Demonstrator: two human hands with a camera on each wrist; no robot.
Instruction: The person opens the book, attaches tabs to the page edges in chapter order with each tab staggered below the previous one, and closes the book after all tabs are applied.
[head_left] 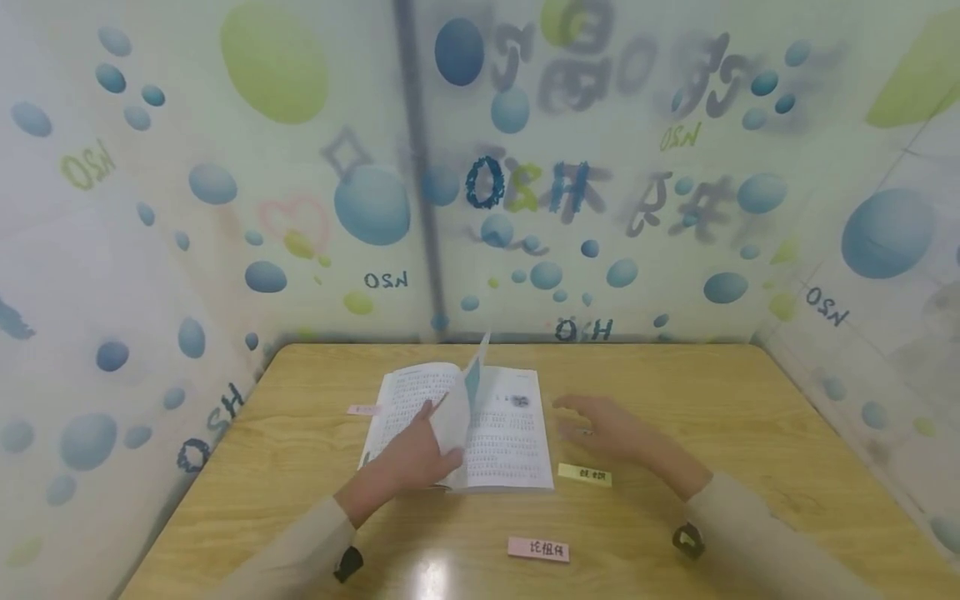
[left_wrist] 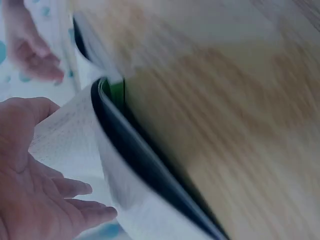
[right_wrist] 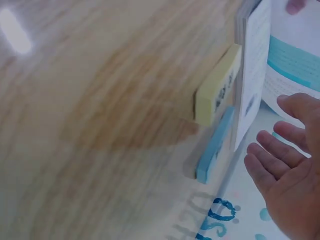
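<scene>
An open book lies on the table with printed pages facing up. One leaf stands raised near the spine, and a teal patch shows on it. My left hand is over the left page and touches the lifted paper, its fingers fairly straight in the left wrist view. To the right of the book, my right hand hovers with loosely bent fingers and holds nothing. Close to it are a yellow labelled block and a blue block, the latter seen in the right wrist view.
A pink labelled block lies in front of the book on the wooden table. Another pink piece is at the book's left edge. Patterned walls rise behind and at both sides.
</scene>
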